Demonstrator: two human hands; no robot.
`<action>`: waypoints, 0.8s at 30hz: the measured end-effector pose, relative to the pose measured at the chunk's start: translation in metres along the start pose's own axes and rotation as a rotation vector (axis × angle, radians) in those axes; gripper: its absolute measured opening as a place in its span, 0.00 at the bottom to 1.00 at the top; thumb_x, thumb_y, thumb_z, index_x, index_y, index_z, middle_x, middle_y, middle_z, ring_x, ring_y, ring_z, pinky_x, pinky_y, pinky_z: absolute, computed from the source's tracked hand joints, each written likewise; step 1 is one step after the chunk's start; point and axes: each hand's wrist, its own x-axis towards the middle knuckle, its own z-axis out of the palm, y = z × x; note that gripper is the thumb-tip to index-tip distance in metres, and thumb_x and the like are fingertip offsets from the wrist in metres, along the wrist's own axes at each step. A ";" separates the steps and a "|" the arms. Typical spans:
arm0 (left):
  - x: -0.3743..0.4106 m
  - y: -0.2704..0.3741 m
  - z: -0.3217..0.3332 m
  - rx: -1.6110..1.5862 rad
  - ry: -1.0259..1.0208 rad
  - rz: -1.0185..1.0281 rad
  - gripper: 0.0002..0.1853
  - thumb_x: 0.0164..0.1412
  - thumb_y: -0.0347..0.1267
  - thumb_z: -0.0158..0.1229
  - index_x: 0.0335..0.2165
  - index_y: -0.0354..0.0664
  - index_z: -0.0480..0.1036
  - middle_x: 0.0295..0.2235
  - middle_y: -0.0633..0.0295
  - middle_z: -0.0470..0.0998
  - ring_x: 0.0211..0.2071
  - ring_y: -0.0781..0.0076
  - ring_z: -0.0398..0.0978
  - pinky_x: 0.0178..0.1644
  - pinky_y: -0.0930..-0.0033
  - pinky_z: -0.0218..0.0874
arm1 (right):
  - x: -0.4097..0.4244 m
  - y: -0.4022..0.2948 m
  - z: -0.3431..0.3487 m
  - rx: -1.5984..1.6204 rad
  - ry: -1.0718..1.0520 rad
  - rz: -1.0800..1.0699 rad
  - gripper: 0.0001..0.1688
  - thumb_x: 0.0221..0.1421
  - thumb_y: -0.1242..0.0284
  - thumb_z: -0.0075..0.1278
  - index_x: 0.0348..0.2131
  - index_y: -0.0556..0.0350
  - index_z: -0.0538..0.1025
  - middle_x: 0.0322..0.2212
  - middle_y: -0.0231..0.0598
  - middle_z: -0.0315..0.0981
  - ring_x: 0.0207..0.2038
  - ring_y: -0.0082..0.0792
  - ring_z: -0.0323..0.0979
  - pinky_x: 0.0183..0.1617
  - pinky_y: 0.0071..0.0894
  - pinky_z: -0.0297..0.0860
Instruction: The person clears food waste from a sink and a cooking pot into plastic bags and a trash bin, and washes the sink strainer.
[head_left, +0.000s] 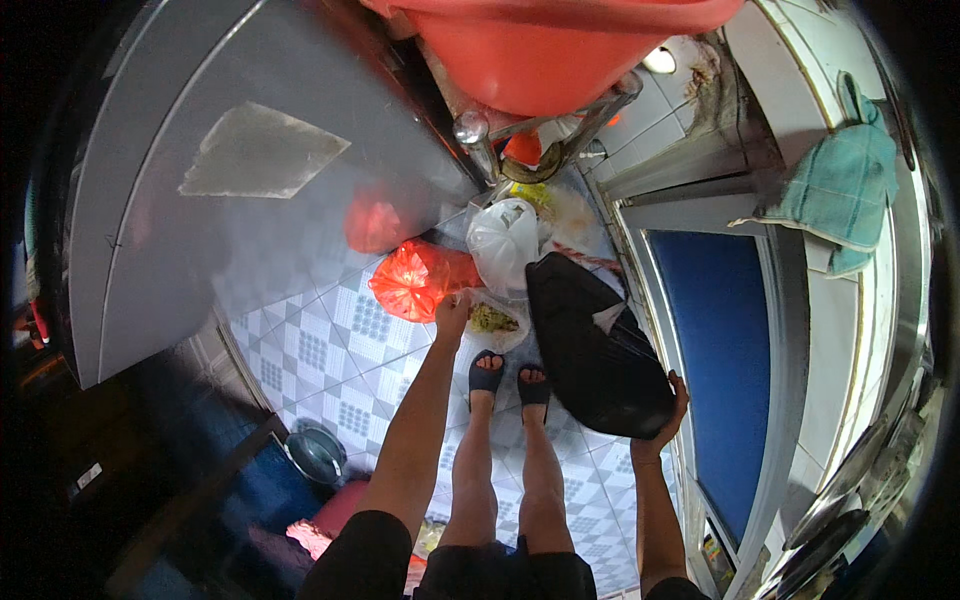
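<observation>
My left hand (453, 316) grips the edge of a clear plastic bag (504, 334) with yellow-green scraps in it, low over the tiled floor. On the other side, my right hand (663, 420) holds the lower end of a large black bag or pouch (592, 352), which is tilted; a small pale piece (608, 317) shows on it. An orange-red plastic bag (417, 280) lies just beyond my left hand. Beside it stands a white plastic bag (504, 241), between the orange-red bag and the black one.
A large red plastic basin (555, 52) rests on a metal-legged stand ahead. To the left rises a glossy grey panel (180, 247). A cabinet with a blue door (712, 352) and a hanging teal cloth (844, 187) are at right. A round basin (316, 454) sits on the floor at lower left.
</observation>
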 end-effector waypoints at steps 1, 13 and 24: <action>0.002 -0.006 -0.001 -0.032 0.018 -0.015 0.14 0.50 0.37 0.55 0.29 0.35 0.71 0.22 0.60 0.73 0.23 0.76 0.69 0.28 0.73 0.61 | 0.001 -0.002 0.001 0.116 0.026 0.032 0.26 0.56 0.67 0.42 0.53 0.55 0.58 0.52 0.44 0.56 0.53 0.38 0.57 0.57 0.36 0.56; -0.044 0.024 0.027 0.678 0.627 0.577 0.34 0.39 0.39 0.60 0.43 0.30 0.60 0.37 0.45 0.64 0.42 0.47 0.61 0.48 0.52 0.50 | 0.008 -0.013 0.020 -0.054 -0.020 -0.118 0.30 0.53 0.69 0.47 0.53 0.54 0.57 0.50 0.46 0.57 0.54 0.39 0.57 0.58 0.37 0.55; 0.023 0.030 0.067 0.425 0.314 0.293 0.06 0.51 0.30 0.53 0.22 0.39 0.71 0.28 0.59 0.70 0.33 0.65 0.68 0.36 0.65 0.61 | 0.021 0.007 0.056 -0.055 -0.064 -0.100 0.27 0.53 0.70 0.47 0.51 0.57 0.60 0.49 0.45 0.59 0.51 0.36 0.60 0.55 0.34 0.59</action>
